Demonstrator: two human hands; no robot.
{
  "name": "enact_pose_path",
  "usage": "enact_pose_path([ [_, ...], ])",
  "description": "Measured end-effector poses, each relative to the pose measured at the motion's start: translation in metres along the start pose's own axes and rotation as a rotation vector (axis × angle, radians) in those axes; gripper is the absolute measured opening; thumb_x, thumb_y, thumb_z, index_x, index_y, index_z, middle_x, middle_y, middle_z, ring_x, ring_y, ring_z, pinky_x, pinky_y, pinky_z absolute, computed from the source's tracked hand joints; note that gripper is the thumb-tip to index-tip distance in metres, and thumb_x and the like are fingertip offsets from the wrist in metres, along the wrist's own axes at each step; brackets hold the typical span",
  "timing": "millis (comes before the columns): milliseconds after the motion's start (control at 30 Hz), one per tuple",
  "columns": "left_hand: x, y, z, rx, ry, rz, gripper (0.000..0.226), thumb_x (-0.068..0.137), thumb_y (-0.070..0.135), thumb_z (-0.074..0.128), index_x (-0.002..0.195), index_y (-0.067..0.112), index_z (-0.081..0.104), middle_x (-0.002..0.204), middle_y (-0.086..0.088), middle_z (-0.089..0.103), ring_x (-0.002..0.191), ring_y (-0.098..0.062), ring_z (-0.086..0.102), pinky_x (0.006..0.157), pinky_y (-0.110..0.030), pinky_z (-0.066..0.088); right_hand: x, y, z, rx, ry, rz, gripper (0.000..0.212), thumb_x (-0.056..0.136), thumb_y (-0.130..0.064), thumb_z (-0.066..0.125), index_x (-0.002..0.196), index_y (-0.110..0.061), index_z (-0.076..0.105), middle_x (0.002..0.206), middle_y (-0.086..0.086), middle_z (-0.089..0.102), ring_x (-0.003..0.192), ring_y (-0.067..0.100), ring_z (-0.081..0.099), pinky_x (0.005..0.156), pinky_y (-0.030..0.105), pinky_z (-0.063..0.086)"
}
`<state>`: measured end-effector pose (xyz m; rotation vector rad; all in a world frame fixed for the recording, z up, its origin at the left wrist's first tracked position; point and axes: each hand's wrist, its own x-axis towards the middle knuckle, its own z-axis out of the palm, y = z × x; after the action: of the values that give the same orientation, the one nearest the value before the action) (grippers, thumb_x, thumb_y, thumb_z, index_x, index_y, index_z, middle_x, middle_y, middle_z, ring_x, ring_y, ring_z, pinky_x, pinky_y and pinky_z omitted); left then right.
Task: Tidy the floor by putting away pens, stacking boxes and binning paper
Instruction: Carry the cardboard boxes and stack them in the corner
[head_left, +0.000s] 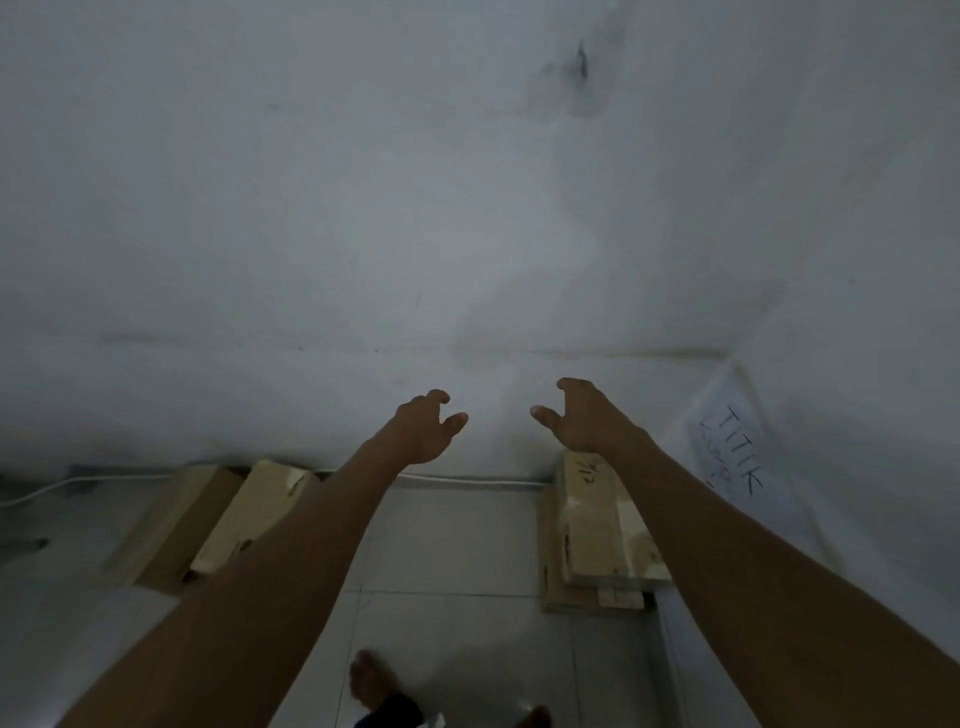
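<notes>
while both arms stretched toward the wall (311, 208), left hand (423, 428) and right hand (582, 415) hung in air, fingers loosely curled, gripping nothing. two boxes (171, 530) lay side by side on the floor (457, 545) at left; a stack (597, 530) sat at right under the right forearm. no pens seen. best, i judged: drop low, take one box by its long sides, set it square on the stack.

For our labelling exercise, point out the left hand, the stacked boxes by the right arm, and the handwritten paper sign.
left hand (423, 428): head view, back of hand.
stacked boxes (597, 525): head view, top box's face.
paper sign (732, 452): head view, lettered area.
</notes>
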<state>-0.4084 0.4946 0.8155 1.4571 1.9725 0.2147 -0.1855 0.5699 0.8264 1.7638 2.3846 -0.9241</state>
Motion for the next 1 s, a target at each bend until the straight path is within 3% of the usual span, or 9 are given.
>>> enact_pose_path([
  [267,-0.046,-0.062,-0.013,-0.014,0.061,-0.105,0.06,0.096,0.046,0.045,0.142,0.009,0.036,0.14,-0.021,0.045,0.128,-0.037,0.044,0.105,-0.041,0.037,-0.01,-0.074,0.032,-0.054,-0.082,-0.133,0.081,0.094,-0.053,0.047,0.151,-0.004,0.018,0.157,0.016,0.019,0.142,0.032,0.026,0.115,0.046,0.027],
  [500,-0.083,-0.124,-0.031,-0.036,0.054,-0.111,0.06,0.095,0.048,0.045,0.141,0.011,0.037,0.144,-0.016,0.043,0.13,-0.035,0.043,0.107,-0.042,0.037,-0.026,-0.137,0.076,-0.085,-0.113,-0.13,0.079,0.094,-0.052,0.047,0.15,-0.005,0.018,0.156,0.016,0.021,0.141,0.032,0.029,0.113,0.045,0.03],
  [867,-0.154,-0.244,-0.074,0.026,0.042,-0.17,0.052,0.1,0.039,0.041,0.14,0.007,0.038,0.143,-0.015,0.046,0.13,-0.029,0.044,0.099,-0.029,0.034,-0.058,-0.24,0.161,-0.065,-0.144,-0.153,0.08,0.093,-0.053,0.048,0.15,-0.005,0.019,0.157,0.014,0.021,0.142,0.029,0.027,0.115,0.043,0.027],
  [1000,-0.163,-0.274,-0.086,-0.036,0.069,-0.203,0.052,0.099,0.039,0.043,0.139,0.006,0.04,0.14,-0.018,0.047,0.126,-0.03,0.047,0.098,-0.03,0.037,-0.058,-0.261,0.176,-0.094,-0.162,-0.169,0.08,0.093,-0.054,0.047,0.15,-0.004,0.019,0.156,0.015,0.022,0.142,0.03,0.027,0.114,0.043,0.028],
])
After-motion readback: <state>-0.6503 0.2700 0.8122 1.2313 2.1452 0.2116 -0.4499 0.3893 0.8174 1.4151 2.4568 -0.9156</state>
